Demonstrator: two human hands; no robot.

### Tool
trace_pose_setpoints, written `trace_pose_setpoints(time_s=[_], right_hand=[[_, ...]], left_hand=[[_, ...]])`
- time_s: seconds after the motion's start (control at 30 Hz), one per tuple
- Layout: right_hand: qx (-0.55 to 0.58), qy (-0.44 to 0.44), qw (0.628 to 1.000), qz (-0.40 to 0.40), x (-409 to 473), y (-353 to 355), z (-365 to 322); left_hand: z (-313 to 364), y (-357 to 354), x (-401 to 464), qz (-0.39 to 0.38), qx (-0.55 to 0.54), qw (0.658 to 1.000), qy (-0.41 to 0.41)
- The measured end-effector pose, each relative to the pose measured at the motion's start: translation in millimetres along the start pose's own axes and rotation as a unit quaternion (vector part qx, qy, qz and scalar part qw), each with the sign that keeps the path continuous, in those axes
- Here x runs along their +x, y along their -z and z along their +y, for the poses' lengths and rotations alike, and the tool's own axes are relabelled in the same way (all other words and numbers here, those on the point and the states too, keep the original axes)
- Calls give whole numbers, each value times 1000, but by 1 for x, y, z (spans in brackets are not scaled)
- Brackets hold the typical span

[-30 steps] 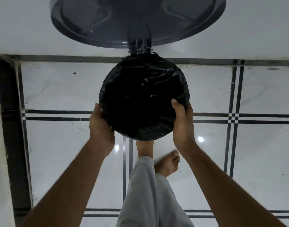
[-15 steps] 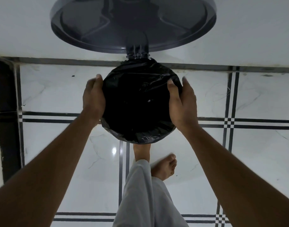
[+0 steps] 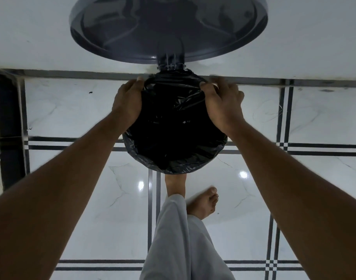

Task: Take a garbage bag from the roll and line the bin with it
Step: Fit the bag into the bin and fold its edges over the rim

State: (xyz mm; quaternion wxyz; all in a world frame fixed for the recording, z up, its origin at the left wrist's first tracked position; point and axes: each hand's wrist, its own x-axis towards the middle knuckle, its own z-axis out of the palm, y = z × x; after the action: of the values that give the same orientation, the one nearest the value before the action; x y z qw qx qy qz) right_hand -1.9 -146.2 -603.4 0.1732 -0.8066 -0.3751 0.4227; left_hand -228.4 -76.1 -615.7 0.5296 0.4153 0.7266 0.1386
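A round pedal bin stands on the floor below me, its mouth covered by a black garbage bag (image 3: pixel 173 134) folded over the rim. The grey lid (image 3: pixel 169 27) is raised against the wall, hinged at the bin's far side. My left hand (image 3: pixel 127 102) lies on the far left of the rim, fingers curled over the bag's edge. My right hand (image 3: pixel 223 102) is on the far right of the rim, thumb and fingers pinching the bag's edge near the hinge. The bin's body is hidden under the bag. No roll is in view.
A white wall (image 3: pixel 31 37) rises just behind the bin. The floor is glossy white tile (image 3: pixel 294 188) with dark stripe borders. My bare foot (image 3: pixel 203 203) stands near the bin, and the other leg in light trousers (image 3: pixel 179 239) reaches to the bin's base.
Both hands have slid along the rim from the bin's near side, past the middle, to its far side near the hinge, staying on the bag's edge.
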Motion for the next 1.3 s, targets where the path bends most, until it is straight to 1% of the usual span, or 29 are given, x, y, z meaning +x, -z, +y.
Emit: trace_pose_setpoints(time_s=[0.07, 0.1, 0.13, 0.17, 0.2, 0.23, 0.3, 0.37, 0.43, 0.47, 0.53, 0.6, 0.63, 0.7, 0.73, 0.77, 0.83, 0.87, 0.9, 0.93, 0.97, 1.0, 1.07, 1.1, 1.13, 1.17, 1.2, 1.23, 1.3], right_hand=[[-17, 1, 1000, 10, -1, 3, -1], [-44, -10, 999, 3, -4, 4, 0], [-68, -27, 997, -6, -6, 5, 1], [-76, -37, 996, -6, -10, 5, 3], [-66, -37, 997, 10, -18, 6, 5], [-43, -32, 998, 36, -27, 8, 7], [15, -6, 995, 98, -56, 14, 9], [51, 26, 985, 163, -90, 19, 5], [71, 64, 973, 210, -119, 26, -9], [93, 77, 967, 223, -131, 33, -20], [147, 114, 954, 236, -149, 53, -47], [179, 177, 941, 227, -155, 74, -75], [175, 209, 938, 214, -152, 79, -84], [156, 239, 941, 184, -144, 90, -99], [156, 234, 944, 174, -139, 94, -103], [157, 225, 945, 180, -135, 98, -108], [159, 196, 936, 246, -127, 104, -111], [157, 175, 931, 280, -121, 105, -108], [145, 156, 933, 292, -117, 103, -105], [122, 146, 940, 283, -112, 97, -98], [96, 142, 952, 253, -109, 89, -89], [68, 135, 966, 208, -104, 78, -76], [-11, 95, 991, 93, -96, 51, -46], [-55, 82, 994, 43, -93, 39, -32], [-99, 80, 992, 11, -91, 26, -17], [-135, 82, 987, -8, -88, 13, -2], [-161, 82, 983, -17, -86, 3, 8], [-180, 80, 980, -16, -86, -4, 17], [-208, 85, 974, 17, -88, -14, 25]], left_hand=[[2, -4, 1, -1, 0, 1000, -28], [2, -6, 0, -11, 46, 998, -38], [1, -6, -3, -8, 127, 991, -49], [-1, -6, -5, 22, 206, 976, -62], [-2, -5, -11, 58, 249, 963, -86], [-5, -5, -18, 87, 252, 957, -114], [-6, -2, -43, 133, 214, 955, -158], [-4, 2, -75, 133, 197, 953, -187], [5, 7, -115, 138, 193, 942, -237], [13, 10, -138, 156, 196, 930, -270], [34, 18, -178, 220, 206, 892, -337], [65, 27, -204, 277, 192, 874, -351], [78, 30, -209, 284, 184, 871, -356], [103, 40, -207, 264, 202, 864, -378], [112, 44, -204, 239, 215, 862, -392], [119, 47, -199, 211, 219, 864, -402], [126, 53, -187, 203, 216, 865, -406], [126, 54, -181, 213, 211, 872, -387], [123, 53, -174, 212, 207, 884, -363], [116, 49, -166, 196, 209, 894, -343], [104, 43, -158, 173, 231, 901, -323], [88, 36, -149, 148, 280, 903, -290], [49, 19, -130, 59, 375, 911, -163], [30, 12, -125, 8, 387, 916, -110], [12, 4, -120, -28, 387, 917, -88], [-3, -4, -117, -53, 389, 915, -91], [-16, -9, -113, -61, 394, 910, -114], [-29, -14, -110, -58, 403, 902, -143], [-45, -20, -102, -35, 417, 889, -183]])
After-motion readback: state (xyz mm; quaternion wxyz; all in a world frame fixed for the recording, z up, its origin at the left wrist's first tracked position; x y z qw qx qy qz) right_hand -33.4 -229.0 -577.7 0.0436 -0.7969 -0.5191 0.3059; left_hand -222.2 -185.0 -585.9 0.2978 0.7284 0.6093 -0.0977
